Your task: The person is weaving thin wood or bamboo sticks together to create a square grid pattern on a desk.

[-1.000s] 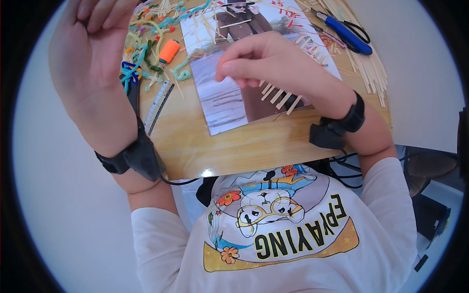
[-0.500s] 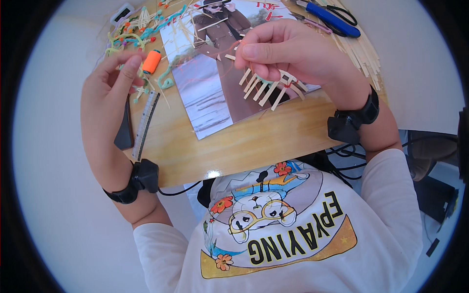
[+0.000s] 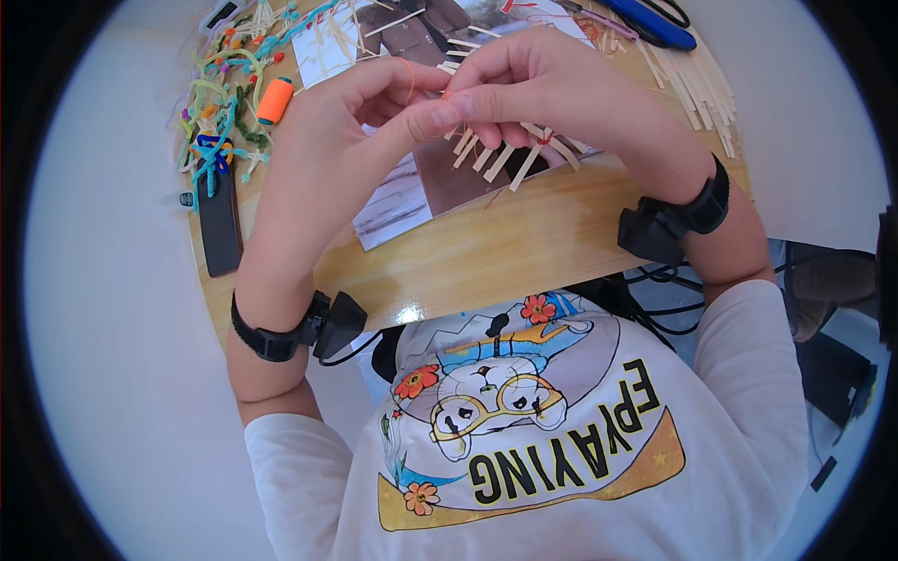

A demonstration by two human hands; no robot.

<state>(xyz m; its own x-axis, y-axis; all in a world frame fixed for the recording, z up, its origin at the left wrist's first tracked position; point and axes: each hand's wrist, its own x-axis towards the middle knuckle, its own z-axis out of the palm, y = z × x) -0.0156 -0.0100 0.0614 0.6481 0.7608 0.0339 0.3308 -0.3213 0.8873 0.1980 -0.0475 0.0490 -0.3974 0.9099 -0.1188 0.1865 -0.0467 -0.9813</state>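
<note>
My left hand and my right hand meet fingertip to fingertip over the printed sheet. Thumb and forefinger are pinched on each hand around a thin orange thread, part of which loops over my left fingers. Just under my right hand is a small piece built of flat wooden sticks, with red-orange thread tied at a crossing. Whether my lower right fingers hold this piece or it rests on the sheet, I cannot tell. An orange thread spool lies beside my left hand.
A glossy sheet with a printed picture covers the wooden table. Coloured fuzzy stems and a dark flat case are at left. Loose wooden sticks and blue-handled scissors are at right.
My left hand has moved right, from beside the spool to my right fingertips, and now covers the ruler's place. My right hand has stayed near the stick piece.
</note>
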